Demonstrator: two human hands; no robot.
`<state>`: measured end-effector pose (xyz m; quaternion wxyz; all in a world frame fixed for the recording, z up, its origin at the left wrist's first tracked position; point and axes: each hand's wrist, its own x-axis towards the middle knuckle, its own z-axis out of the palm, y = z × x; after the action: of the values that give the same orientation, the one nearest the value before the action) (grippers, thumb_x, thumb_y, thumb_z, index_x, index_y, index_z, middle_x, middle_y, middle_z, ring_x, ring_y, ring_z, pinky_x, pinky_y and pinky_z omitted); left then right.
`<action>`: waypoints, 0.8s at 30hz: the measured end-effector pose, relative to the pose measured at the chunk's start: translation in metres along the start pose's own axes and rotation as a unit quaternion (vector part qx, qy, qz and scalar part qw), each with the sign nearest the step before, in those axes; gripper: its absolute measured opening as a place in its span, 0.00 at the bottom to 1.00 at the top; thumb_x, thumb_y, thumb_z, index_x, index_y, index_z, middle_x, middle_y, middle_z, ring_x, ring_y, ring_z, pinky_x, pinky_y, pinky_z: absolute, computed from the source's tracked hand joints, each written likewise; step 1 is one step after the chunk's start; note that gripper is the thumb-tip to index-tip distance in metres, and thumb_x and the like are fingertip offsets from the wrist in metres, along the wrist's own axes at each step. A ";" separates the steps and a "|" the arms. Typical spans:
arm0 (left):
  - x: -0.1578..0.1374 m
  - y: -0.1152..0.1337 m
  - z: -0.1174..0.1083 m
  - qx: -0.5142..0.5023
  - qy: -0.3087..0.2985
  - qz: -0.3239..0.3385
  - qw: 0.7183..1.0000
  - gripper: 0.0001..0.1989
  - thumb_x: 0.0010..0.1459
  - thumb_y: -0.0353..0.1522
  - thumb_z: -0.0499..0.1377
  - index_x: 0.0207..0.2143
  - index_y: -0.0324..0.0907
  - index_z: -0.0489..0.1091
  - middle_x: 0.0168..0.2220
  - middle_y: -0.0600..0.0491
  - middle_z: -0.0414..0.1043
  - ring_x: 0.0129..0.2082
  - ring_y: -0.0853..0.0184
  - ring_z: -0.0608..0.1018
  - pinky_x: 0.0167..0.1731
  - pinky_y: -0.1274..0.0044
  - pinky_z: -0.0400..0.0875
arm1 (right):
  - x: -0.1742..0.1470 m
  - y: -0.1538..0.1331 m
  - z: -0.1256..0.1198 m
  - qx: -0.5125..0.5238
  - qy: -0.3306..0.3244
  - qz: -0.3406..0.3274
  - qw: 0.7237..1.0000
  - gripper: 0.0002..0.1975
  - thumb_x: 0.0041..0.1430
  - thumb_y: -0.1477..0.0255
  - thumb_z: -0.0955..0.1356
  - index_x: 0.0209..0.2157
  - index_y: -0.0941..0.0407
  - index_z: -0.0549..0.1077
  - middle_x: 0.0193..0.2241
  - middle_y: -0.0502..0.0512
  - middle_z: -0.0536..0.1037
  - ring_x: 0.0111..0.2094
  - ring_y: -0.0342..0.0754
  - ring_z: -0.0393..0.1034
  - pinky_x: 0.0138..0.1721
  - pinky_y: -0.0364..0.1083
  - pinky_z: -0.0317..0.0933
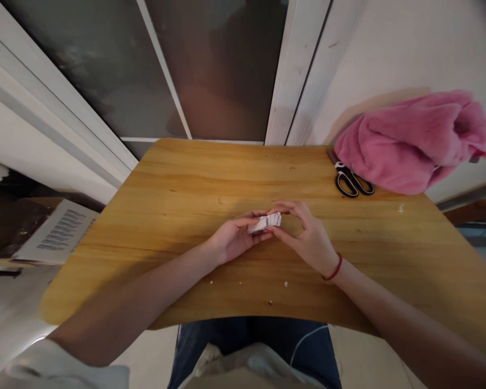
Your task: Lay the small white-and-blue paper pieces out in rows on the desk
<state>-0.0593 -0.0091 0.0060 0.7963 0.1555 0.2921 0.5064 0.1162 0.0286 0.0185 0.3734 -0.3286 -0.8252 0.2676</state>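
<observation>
A small stack of white paper slips [264, 222], with dark lines along its edges, is held between both hands above the wooden table. My left hand [237, 237] is closed round its left end, thumb on top and fingers beneath. At the right end, my right hand [308, 232] pinches the stack between thumb and fingertips; a red band circles that wrist. The undersides of the slips are hidden by the fingers.
On the table [178, 189], black-handled scissors [350, 181] lie beside a pink plush bundle [413, 140] at the back right. White crumbs [285, 283] dot the front. A cardboard box [59, 229] stands left of the table, and a glazed door [222, 70] rises behind it.
</observation>
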 end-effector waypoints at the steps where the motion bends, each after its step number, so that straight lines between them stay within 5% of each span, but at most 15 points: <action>1: 0.000 0.000 0.000 0.000 0.001 0.000 1.000 0.10 0.54 0.21 0.53 0.38 0.34 0.71 0.38 0.47 0.74 0.34 0.68 0.77 0.44 0.73 0.69 | 0.000 0.000 -0.001 0.000 0.001 0.000 1.000 0.16 0.55 0.69 0.69 0.46 0.51 0.67 0.43 0.54 0.74 0.45 0.51 0.69 0.47 0.54 0.64; 24: 0.001 0.000 -0.004 0.019 0.031 0.020 0.999 0.09 0.55 0.22 0.53 0.38 0.36 0.69 0.32 0.48 0.73 0.32 0.69 0.77 0.38 0.77 0.70 | 0.005 0.003 -0.008 0.118 0.054 0.029 0.991 0.13 0.56 0.70 0.69 0.44 0.53 0.68 0.41 0.54 0.74 0.43 0.47 0.69 0.45 0.50 0.64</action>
<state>-0.0617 -0.0079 0.0026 0.7735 0.1610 0.3231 0.5210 0.1213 0.0356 0.0235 0.4455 -0.3199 -0.7567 0.3557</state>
